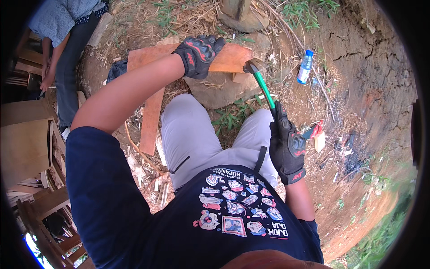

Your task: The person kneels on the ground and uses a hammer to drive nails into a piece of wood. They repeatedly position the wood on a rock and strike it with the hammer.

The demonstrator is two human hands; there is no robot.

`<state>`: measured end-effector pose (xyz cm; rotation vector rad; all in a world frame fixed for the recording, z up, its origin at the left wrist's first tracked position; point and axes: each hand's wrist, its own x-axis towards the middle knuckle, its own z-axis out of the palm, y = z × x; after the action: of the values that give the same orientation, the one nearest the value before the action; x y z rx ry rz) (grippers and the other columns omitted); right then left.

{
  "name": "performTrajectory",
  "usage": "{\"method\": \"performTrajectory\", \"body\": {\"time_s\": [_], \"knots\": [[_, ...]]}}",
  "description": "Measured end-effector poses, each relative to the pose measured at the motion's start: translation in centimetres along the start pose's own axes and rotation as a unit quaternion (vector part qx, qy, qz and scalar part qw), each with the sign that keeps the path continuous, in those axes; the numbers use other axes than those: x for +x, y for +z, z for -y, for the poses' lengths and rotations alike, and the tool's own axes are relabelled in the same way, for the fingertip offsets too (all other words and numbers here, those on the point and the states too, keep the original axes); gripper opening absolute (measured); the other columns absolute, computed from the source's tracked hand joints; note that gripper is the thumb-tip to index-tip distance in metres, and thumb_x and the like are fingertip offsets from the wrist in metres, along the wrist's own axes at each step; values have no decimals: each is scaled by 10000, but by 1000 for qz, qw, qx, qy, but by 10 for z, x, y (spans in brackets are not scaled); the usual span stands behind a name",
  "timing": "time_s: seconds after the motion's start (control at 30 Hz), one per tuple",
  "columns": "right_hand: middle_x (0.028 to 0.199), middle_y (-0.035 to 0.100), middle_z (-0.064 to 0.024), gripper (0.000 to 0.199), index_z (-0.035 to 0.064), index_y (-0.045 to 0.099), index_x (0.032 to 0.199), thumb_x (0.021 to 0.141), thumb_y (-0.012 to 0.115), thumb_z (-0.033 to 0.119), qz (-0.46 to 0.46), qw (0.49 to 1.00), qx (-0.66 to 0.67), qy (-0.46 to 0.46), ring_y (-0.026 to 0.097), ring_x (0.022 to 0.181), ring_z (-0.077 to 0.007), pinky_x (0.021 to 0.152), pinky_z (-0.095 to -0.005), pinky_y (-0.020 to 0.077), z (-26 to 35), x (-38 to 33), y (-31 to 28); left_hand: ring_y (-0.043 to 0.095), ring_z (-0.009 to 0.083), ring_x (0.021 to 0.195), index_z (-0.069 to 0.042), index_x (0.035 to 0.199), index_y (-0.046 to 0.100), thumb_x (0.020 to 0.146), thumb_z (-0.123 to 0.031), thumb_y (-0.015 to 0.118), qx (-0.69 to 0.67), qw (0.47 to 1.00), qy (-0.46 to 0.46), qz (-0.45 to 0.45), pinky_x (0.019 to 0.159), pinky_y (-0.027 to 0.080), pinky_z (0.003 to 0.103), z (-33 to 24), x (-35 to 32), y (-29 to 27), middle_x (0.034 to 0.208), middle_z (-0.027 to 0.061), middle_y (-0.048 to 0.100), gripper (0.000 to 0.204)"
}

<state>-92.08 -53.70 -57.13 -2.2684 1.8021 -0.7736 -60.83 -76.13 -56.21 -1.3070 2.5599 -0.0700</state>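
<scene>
In a black and red work glove, my left hand (pixel 200 56) curls over a reddish-brown wooden board (pixel 234 57). The board's right end lies above a large stone (pixel 215 92), and a small wood block (pixel 240 77) shows beneath that end. A second reddish board (pixel 152 123) runs from the left part toward me. My right hand (pixel 286 148), gloved alike, is closed around the green handle of a hammer (pixel 264 87). The hammer's dark head is beside the board's right end; whether they touch I cannot tell.
A plastic water bottle (pixel 305 67) with a blue cap lies on the soil at right. Near my right hand is a red-wrapped item (pixel 317 129). Wooden chair parts (pixel 42 206) are piled at left, where another person (pixel 67 40) sits. Wood scraps (pixel 145 184) litter the ground.
</scene>
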Motion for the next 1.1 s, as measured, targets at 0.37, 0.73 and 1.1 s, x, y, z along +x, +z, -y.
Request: {"method": "performTrajectory", "body": {"time_s": [0.37,0.73,1.1], "knots": [[1337,767,-216,660,85,497,1665,1026,650,26,67,997,-19,33,782,989,-402,742,-475,605,14,5,-5,672,389,1297,15,1672,372,750,-212,804,0,1000,16,-7,1034,602,489,1,1,2,1449,231,612,1043],[1171,781,-209,647,88,462,1688,1059,606,44,42,999,-14,17,752,829,-371,678,-454,572,3,0,19,682,388,1288,10,1671,380,757,-210,788,-2,1000,14,-12,1027,607,486,-1,3,0,1448,235,618,1025],[1201,793,-216,653,99,502,1669,1037,646,21,24,999,-14,46,768,891,-390,719,-503,587,1,-2,20,680,397,1274,22,1674,371,727,-235,807,-12,1000,9,-26,1011,612,506,0,3,5,1432,230,618,1073]]}}
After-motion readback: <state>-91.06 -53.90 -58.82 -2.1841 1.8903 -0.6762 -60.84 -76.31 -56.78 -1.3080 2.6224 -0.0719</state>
